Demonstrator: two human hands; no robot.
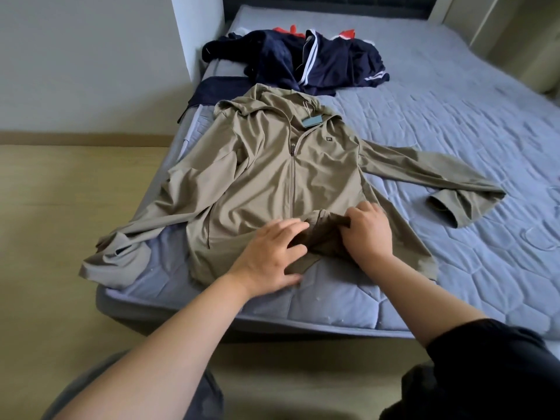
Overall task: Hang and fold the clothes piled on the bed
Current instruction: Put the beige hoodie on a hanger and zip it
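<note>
The left hand is lying flat on the thin, limp jacket; the right hand is bunching its hem; probably best gripped at the shoulders.

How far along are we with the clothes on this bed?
Done: nothing clearly finished; a flat navy cloth piece may be folded. In hand: the khaki zip-up hooded jacket lies spread, sleeves out; the right hand grips its bunched hem, the left hand presses flat beside it. Left: the rumpled navy white-striped clothes pile behind.
</note>
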